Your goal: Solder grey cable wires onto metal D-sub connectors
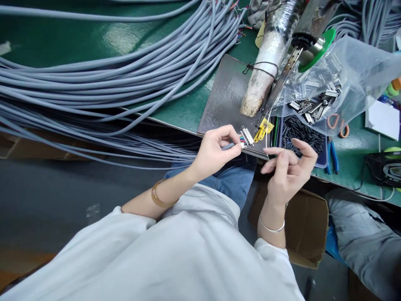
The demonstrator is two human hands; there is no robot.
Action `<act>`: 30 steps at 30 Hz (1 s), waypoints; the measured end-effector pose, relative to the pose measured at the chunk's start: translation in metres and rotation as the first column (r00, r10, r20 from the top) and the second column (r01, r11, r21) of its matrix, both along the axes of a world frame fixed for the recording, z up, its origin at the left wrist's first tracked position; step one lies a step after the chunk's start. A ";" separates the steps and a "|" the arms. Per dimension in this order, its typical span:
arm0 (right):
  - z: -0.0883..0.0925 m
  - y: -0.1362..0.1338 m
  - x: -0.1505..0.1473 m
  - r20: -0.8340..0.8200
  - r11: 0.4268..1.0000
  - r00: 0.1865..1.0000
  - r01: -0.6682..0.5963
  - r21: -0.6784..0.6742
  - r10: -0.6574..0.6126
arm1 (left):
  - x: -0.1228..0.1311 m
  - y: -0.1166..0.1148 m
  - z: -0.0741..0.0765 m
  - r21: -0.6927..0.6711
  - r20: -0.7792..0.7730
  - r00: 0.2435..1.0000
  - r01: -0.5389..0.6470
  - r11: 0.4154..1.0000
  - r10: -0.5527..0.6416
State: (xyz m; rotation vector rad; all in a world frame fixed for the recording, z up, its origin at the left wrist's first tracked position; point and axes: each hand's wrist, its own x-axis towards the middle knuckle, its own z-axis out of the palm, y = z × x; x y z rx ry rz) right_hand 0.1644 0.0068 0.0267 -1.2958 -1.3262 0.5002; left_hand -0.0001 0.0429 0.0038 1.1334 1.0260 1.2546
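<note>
My left hand (217, 146) is closed in a pinch on a grey cable (228, 146) near its stripped end. Thin coloured wires lead from that end to a small metal pin connector (247, 136), just beyond my fingertips over the edge of a dark plate. To the right, my right hand (290, 167) is raised with its fingers apart. A thin whitish wire (267, 136) hangs down to its fingertips and seems to touch them. A yellow clip-like piece (263, 129) lies on the plate beside the connector.
A thick bundle of grey cables (125, 79) covers the left of the green bench. Behind the dark plate (219, 96) are a wrapped white post (260, 83) and a green spool (328, 42). Right of them: bagged connectors (316, 104), a bin of black parts (300, 133), blue-handled pliers (332, 156).
</note>
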 end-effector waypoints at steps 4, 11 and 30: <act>-0.007 0.004 -0.001 0.183 0.999 0.982 -0.035 -0.032 0.040 | 0.003 0.009 0.003 0.005 0.032 0.999 0.004 1.000 -0.004; -0.013 0.022 -0.005 0.165 0.992 0.979 -0.111 -0.066 0.120 | 0.010 0.016 0.007 0.011 0.024 0.999 -0.031 0.999 0.031; 0.003 0.039 -0.003 0.201 0.991 0.970 -0.128 -0.038 0.133 | 0.015 0.022 0.011 0.100 -0.031 0.990 -0.132 0.986 0.135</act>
